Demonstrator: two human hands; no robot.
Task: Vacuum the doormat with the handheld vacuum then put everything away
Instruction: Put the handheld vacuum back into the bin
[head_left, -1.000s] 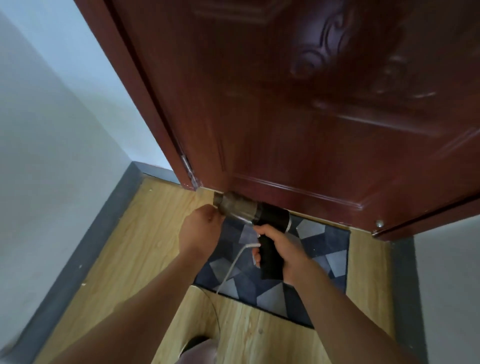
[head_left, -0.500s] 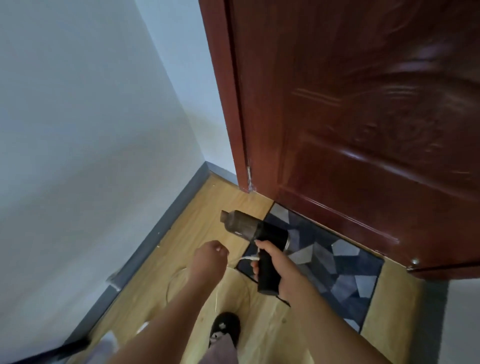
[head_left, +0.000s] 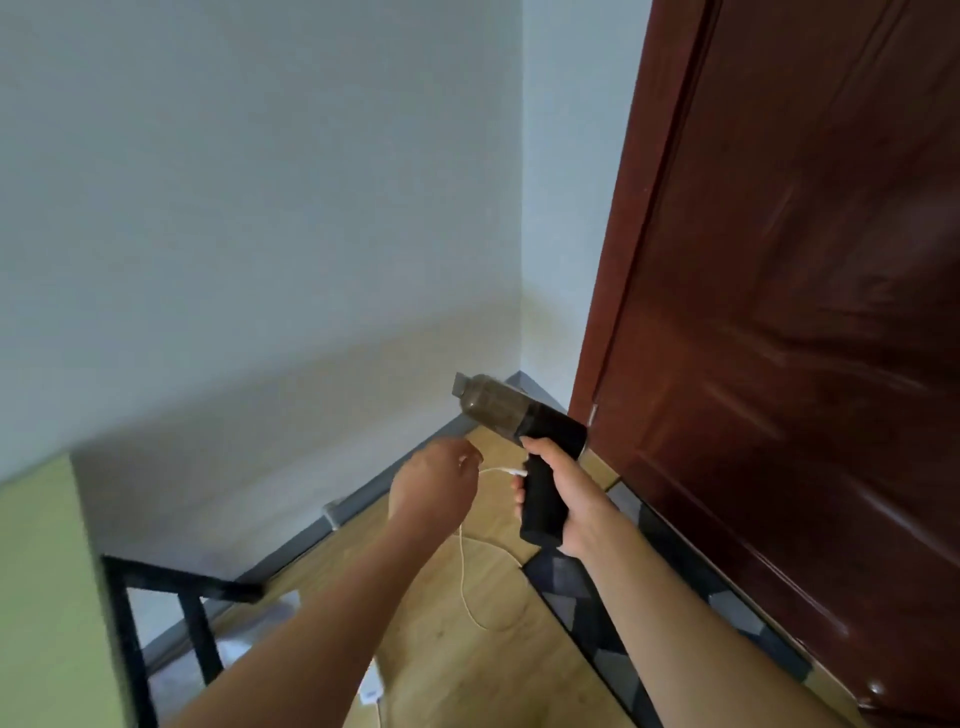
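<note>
Fingers of the right hand are wrapped tight round the black handle of the handheld vacuum, which is held in the air, its smoky dust cup pointing up and left toward the wall corner. Just beside it, the left hand has its fingers curled on the white cable, which plugs into the handle and loops down onto the wooden floor. The doormat lies below, along the foot of the dark red door.

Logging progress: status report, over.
Right hand grips black handheld vacuum, off the grey patterned doormat. Left hand holds thin white cable. Cable loops over wooden floor.
</note>
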